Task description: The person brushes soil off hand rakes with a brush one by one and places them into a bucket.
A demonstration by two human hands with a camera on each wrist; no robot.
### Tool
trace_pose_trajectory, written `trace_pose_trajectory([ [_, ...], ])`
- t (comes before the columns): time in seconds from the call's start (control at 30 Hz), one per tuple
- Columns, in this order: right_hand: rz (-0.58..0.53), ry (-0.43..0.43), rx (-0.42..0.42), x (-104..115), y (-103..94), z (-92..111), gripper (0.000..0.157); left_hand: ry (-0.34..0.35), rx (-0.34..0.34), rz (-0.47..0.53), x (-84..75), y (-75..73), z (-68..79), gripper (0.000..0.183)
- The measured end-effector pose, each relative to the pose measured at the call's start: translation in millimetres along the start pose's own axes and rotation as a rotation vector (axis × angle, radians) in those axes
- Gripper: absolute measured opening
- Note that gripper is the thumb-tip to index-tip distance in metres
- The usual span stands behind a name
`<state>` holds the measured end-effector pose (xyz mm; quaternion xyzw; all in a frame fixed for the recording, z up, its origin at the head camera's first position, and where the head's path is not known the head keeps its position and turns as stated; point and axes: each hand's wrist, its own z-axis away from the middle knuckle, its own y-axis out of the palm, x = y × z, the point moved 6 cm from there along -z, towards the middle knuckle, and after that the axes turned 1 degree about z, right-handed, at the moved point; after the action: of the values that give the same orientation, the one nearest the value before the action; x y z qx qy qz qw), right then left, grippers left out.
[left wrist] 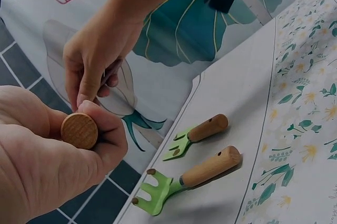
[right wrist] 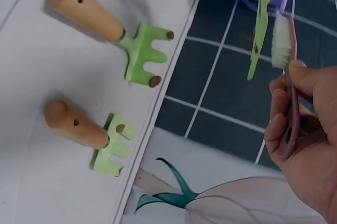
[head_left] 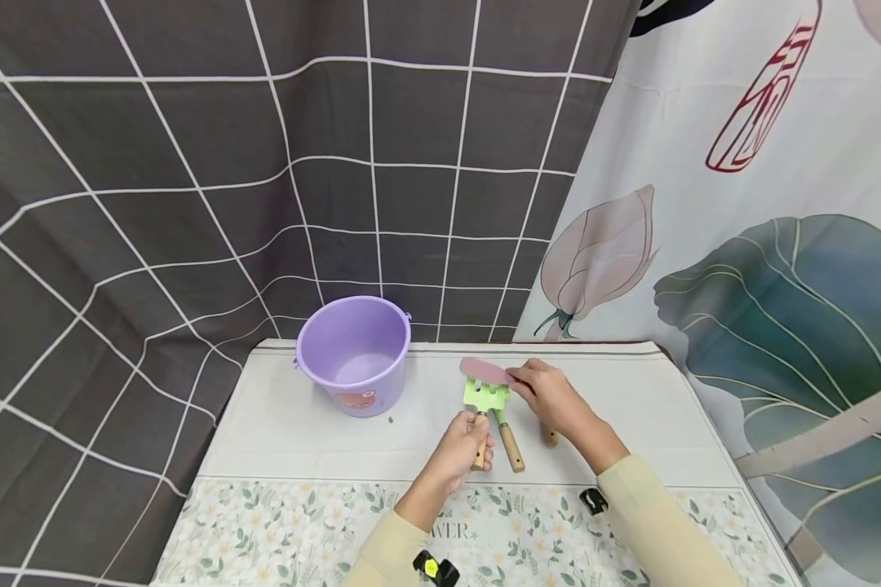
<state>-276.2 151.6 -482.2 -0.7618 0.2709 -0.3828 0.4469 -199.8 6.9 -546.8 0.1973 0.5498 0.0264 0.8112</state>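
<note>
My left hand (head_left: 457,450) grips the wooden handle of a small light-green garden fork (head_left: 486,395), its tines pointing away from me. In my right hand (head_left: 553,398) is a pink brush (right wrist: 294,50) with pale bristles, held by its handle. The bristles face the fork's green head and come very close to it; whether they touch cannot be told. Two more green hand forks with wooden handles lie on the table: a larger three-tined one (right wrist: 142,55) and a smaller one (right wrist: 113,147). Brown spots mark some of their tines.
A purple bucket (head_left: 352,383) stands at the table's back left. The table (head_left: 264,440) has a white cloth with a floral front band (head_left: 264,522). Behind it hang a dark grid curtain (head_left: 323,196) and a white curtain with plant prints (head_left: 617,293).
</note>
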Motion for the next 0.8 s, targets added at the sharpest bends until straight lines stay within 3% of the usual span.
trace_pose_trajectory([
  [0.1,0.022,-0.075,0.023,9,2.9,5,0.02,0.007,-0.002,0.0,-0.9,-0.2,0.4,0.023],
  [0.2,0.039,-0.095,0.011,12,4.6,7,0.02,0.016,-0.005,-0.008,-0.9,-0.4,-0.1,0.021],
  [0.8,0.1,0.062,-0.038,-10,14.1,-20,0.022,0.017,-0.049,-0.037,1.0,-4.5,0.9,0.021],
])
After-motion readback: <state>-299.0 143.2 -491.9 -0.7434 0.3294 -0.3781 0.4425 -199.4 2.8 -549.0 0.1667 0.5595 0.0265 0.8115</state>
